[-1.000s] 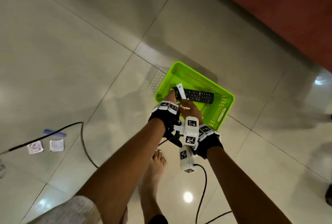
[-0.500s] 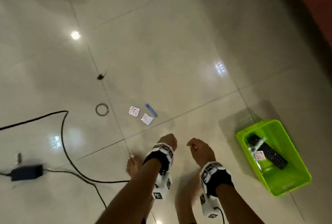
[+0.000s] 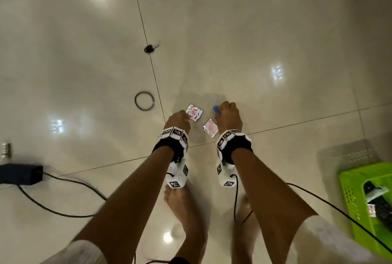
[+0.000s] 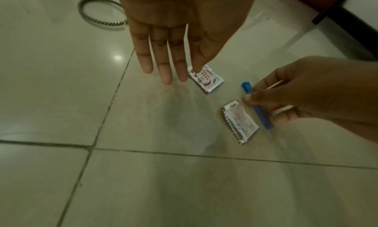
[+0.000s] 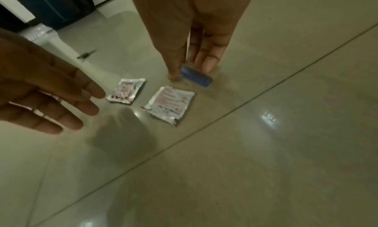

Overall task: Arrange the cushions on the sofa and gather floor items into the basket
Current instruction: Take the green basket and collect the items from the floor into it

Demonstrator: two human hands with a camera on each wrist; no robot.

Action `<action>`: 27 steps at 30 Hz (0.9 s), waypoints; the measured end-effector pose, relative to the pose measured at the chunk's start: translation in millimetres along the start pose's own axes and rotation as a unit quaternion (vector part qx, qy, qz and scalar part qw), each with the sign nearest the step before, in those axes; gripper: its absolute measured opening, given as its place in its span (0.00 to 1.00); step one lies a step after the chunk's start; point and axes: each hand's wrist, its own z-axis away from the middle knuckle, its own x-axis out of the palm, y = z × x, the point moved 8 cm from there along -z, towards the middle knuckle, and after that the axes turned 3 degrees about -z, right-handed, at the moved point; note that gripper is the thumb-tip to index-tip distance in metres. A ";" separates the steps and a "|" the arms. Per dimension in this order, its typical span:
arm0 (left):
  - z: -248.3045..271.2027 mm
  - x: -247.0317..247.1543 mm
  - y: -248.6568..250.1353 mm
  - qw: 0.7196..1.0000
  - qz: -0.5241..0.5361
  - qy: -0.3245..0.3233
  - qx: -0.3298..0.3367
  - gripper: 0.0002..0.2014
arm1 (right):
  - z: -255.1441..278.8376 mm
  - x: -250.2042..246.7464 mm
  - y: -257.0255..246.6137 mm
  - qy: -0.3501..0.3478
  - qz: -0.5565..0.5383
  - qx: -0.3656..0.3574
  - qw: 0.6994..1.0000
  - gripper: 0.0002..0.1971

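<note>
Two foil sachets lie on the tile floor, a red-and-white sachet (image 3: 194,112) (image 4: 206,79) and a paler sachet (image 3: 210,128) (image 5: 169,104). Beside them is a blue stick (image 3: 216,110) (image 4: 257,107). My right hand (image 3: 227,113) (image 5: 190,72) pinches the blue stick (image 5: 196,76) between thumb and fingers, low at the floor. My left hand (image 3: 177,119) (image 4: 169,72) reaches down with straight fingers; its tips are at the edge of the red-and-white sachet (image 5: 126,91). The green basket (image 3: 350,196) stands at the lower right with a black remote (image 3: 384,206) inside.
A metal bangle (image 3: 144,101) (image 4: 98,12) lies left of the sachets, and a small dark key (image 3: 150,48) farther ahead. A black power adapter (image 3: 20,173) and its cable (image 3: 63,213) trail across the floor at the left. My bare feet (image 3: 180,202) stand just behind the hands.
My view swung from the basket to the floor items. Both hands dropped to the sachets and stick, and the right hand closed on the blue stick.
</note>
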 end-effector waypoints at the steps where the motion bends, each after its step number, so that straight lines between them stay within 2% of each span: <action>1: -4.9 -0.3 -2.0 1.000 -0.001 0.004 0.003 0.16 | -2.6 3.8 1.7 0.002 0.008 -0.003 1.000 0.16; 6: -13.7 -1.1 6.5 0.998 -0.032 0.021 0.042 0.16 | -0.8 3.5 1.6 -0.027 -0.014 -0.026 0.999 0.13; 10: -18.7 -1.2 25.2 0.994 -0.074 0.023 0.081 0.21 | 9.0 -9.5 3.6 0.003 -0.094 -0.012 0.995 0.11; 12: -24.1 0.3 33.0 0.986 -0.129 0.024 0.105 0.23 | 16.2 -4.1 2.4 -0.029 -0.065 -0.029 0.997 0.12; 15: -31.2 4.6 38.9 0.970 -0.205 0.020 0.130 0.26 | 28.2 15.8 3.1 -0.114 0.055 -0.075 0.989 0.21; 18: -35.9 6.2 42.4 0.961 -0.233 0.027 0.149 0.24 | 28.2 23.7 10.3 -0.120 0.082 -0.058 0.988 0.22; 21: -39.3 6.8 45.2 0.957 -0.244 0.022 0.157 0.19 | 26.2 24.4 12.4 -0.111 0.072 -0.041 0.990 0.17; 24: -42.2 8.1 39.3 0.966 -0.221 -0.007 0.134 0.16 | 28.6 20.9 8.9 -0.102 0.029 -0.034 0.994 0.14; 27: -36.3 4.1 35.4 0.988 -0.110 -0.015 0.105 0.15 | 26.3 11.1 2.1 -0.057 -0.069 -0.034 0.995 0.09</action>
